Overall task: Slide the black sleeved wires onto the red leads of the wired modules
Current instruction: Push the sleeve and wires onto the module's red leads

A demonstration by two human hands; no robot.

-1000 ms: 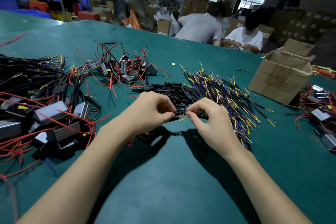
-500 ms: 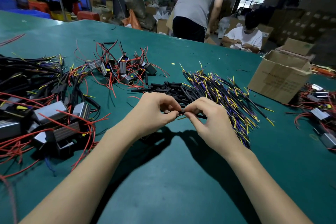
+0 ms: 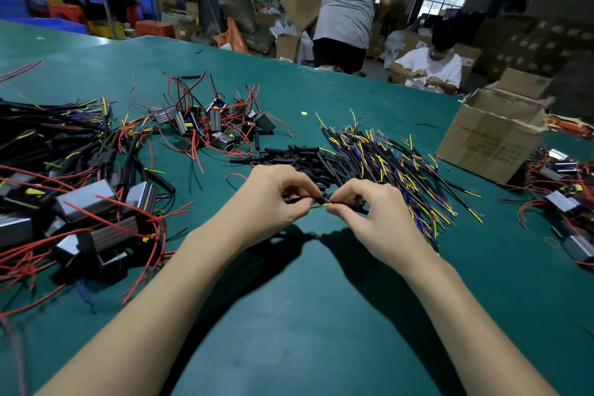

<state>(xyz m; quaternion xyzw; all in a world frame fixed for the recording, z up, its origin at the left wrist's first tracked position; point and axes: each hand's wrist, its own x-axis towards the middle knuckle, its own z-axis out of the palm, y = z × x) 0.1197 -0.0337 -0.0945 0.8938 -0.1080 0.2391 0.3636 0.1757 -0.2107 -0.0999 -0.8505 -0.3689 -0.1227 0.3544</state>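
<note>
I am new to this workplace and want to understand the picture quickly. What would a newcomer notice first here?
First, the two hands meeting at the centre of the green table: the left hand and right hand pinch a thin black sleeved wire between them. Just behind lies a heap of black sleeved wires with yellow and purple ends. To the left sit metal modules tangled in red leads, and a cardboard box stands at the right.

My left hand and right hand are bare, with no gloves, rings or watch on them. Both my forearms are uncovered as far as they show, right to the bottom edge, and no sleeve reaches into view. My nails are short and plain.
</note>
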